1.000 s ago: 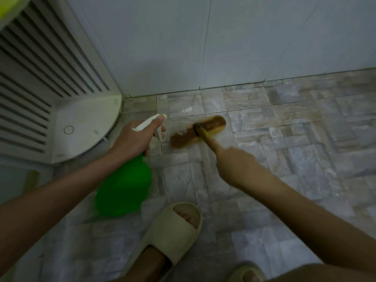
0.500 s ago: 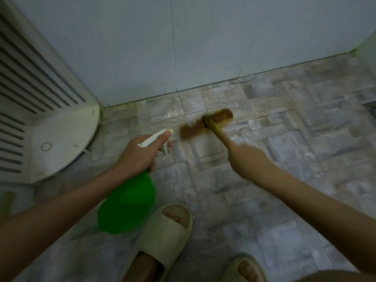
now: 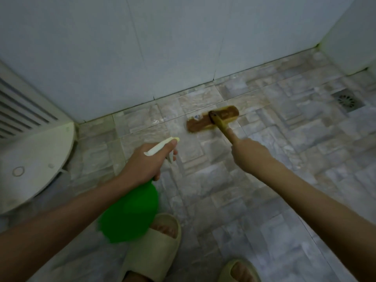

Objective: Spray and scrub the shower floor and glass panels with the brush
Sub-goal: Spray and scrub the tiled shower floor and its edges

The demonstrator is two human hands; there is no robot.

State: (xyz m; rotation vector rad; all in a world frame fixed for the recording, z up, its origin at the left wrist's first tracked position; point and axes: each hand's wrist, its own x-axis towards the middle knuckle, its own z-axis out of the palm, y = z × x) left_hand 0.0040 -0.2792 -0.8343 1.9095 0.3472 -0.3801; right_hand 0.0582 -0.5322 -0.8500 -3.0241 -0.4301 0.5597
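Observation:
My right hand (image 3: 249,154) grips the yellow handle of a scrub brush (image 3: 212,121), forefinger stretched along it. The brush's brown bristle head lies flat on the wet grey stone-tile floor (image 3: 264,180) near the foot of the pale wall. My left hand (image 3: 149,162) holds a green spray bottle (image 3: 130,215) by its white trigger head, nozzle aimed at the floor left of the brush. The bottle's body hangs below my wrist.
A white corner shelf (image 3: 34,169) and a slatted white panel (image 3: 18,108) stand at the left. A round floor drain (image 3: 347,100) sits at the far right. My two feet in beige slippers (image 3: 151,253) stand at the bottom. Pale wall tiles (image 3: 162,47) run along the back.
The view has swung right, bringing the drain and right corner into sight. The brush head has slid right along the floor by the wall. My left hand keeps its hold on the spray bottle.

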